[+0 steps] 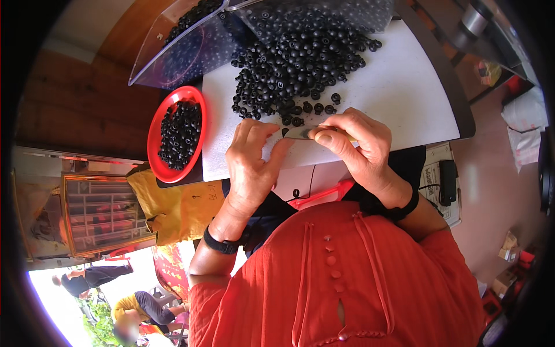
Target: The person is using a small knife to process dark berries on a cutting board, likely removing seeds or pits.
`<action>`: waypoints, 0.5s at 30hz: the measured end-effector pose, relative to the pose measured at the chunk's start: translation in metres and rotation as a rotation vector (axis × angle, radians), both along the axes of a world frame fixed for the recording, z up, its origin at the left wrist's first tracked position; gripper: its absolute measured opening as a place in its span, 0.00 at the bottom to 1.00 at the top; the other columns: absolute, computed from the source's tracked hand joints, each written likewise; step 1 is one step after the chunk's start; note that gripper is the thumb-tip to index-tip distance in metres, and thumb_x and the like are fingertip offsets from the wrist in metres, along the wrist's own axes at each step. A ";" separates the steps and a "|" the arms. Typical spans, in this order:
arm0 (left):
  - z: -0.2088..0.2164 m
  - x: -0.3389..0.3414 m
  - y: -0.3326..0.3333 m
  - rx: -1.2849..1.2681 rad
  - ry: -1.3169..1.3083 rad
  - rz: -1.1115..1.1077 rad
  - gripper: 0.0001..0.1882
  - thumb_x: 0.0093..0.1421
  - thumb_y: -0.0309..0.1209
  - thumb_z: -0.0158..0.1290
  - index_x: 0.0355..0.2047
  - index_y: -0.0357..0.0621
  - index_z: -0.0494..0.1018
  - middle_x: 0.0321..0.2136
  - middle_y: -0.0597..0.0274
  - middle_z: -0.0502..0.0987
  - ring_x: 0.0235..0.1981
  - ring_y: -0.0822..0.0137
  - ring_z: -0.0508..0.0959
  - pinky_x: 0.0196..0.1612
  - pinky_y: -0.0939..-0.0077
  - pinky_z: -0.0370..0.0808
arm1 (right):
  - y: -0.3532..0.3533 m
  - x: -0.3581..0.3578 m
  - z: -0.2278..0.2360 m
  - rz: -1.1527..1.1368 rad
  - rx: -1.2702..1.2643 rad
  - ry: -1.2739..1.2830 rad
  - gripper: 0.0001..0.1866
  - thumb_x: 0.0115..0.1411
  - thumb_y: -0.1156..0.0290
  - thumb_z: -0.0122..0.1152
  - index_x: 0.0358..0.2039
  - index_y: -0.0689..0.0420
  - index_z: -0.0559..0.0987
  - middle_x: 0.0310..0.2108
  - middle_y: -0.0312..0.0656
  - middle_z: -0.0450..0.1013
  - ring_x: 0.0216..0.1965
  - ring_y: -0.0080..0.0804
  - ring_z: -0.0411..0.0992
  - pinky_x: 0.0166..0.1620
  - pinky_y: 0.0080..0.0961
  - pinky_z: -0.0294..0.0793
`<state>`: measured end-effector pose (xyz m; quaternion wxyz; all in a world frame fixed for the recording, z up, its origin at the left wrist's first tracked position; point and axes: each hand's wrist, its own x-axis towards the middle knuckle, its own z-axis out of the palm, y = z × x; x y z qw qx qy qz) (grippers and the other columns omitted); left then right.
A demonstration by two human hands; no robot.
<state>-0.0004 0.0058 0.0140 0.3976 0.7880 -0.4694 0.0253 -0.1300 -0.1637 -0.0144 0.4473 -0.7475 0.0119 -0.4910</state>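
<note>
My left hand (252,159) is at the white board's near edge, its thumb and forefinger closed about a small round black part (285,132). The fingers partly hide that part. In my right hand (361,141) is a small knife (299,133), gripped between thumb and fingers. Its blade points left and meets the black part. Just beyond both hands, a large heap of the same round black parts (289,69) spreads over the white board (399,87), with several loose ones at its near edge.
Left of the board stands a red oval dish (152,136) of smaller-looking black parts. A clear plastic bin (185,49) lies tipped behind the heap. A yellow sack (173,202) hangs at the left. Two people are in the background at lower left.
</note>
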 end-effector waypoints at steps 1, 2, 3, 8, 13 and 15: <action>-0.002 0.001 -0.004 -0.003 0.001 0.001 0.12 0.54 0.21 0.65 0.39 0.37 0.80 0.34 0.53 0.77 0.38 0.52 0.80 0.39 0.60 0.79 | 0.000 0.000 0.000 -0.002 0.009 0.004 0.07 0.61 0.71 0.74 0.33 0.60 0.84 0.23 0.37 0.77 0.22 0.27 0.74 0.26 0.26 0.71; -0.005 0.002 -0.008 0.000 -0.070 -0.005 0.12 0.53 0.22 0.66 0.38 0.38 0.79 0.34 0.54 0.77 0.37 0.51 0.80 0.38 0.60 0.78 | 0.001 0.000 0.000 -0.001 0.006 0.004 0.07 0.61 0.71 0.74 0.33 0.60 0.84 0.23 0.37 0.77 0.22 0.27 0.74 0.26 0.26 0.71; -0.008 0.004 -0.010 0.004 -0.141 -0.011 0.12 0.53 0.23 0.66 0.38 0.38 0.79 0.33 0.54 0.77 0.36 0.51 0.80 0.37 0.59 0.78 | 0.001 0.000 0.000 -0.001 0.002 0.000 0.08 0.61 0.70 0.74 0.33 0.60 0.84 0.23 0.37 0.77 0.22 0.27 0.74 0.26 0.26 0.71; -0.011 0.008 -0.006 0.013 -0.178 -0.022 0.09 0.55 0.21 0.65 0.36 0.38 0.78 0.33 0.55 0.77 0.35 0.50 0.79 0.38 0.59 0.78 | 0.001 -0.001 0.000 0.006 0.008 0.010 0.08 0.60 0.70 0.75 0.33 0.60 0.84 0.23 0.37 0.77 0.22 0.27 0.73 0.26 0.26 0.70; -0.008 0.005 -0.005 -0.014 -0.050 0.048 0.08 0.54 0.18 0.63 0.35 0.38 0.79 0.32 0.54 0.76 0.35 0.51 0.79 0.38 0.60 0.77 | 0.000 -0.002 -0.001 -0.015 -0.009 0.013 0.09 0.60 0.69 0.76 0.33 0.59 0.84 0.23 0.37 0.77 0.22 0.28 0.73 0.26 0.26 0.70; -0.009 0.008 -0.001 -0.005 -0.091 0.030 0.08 0.54 0.18 0.64 0.35 0.38 0.79 0.32 0.55 0.76 0.35 0.51 0.79 0.38 0.59 0.77 | 0.000 -0.001 0.000 -0.011 -0.011 0.008 0.09 0.60 0.69 0.76 0.33 0.59 0.84 0.23 0.37 0.77 0.22 0.28 0.73 0.26 0.26 0.70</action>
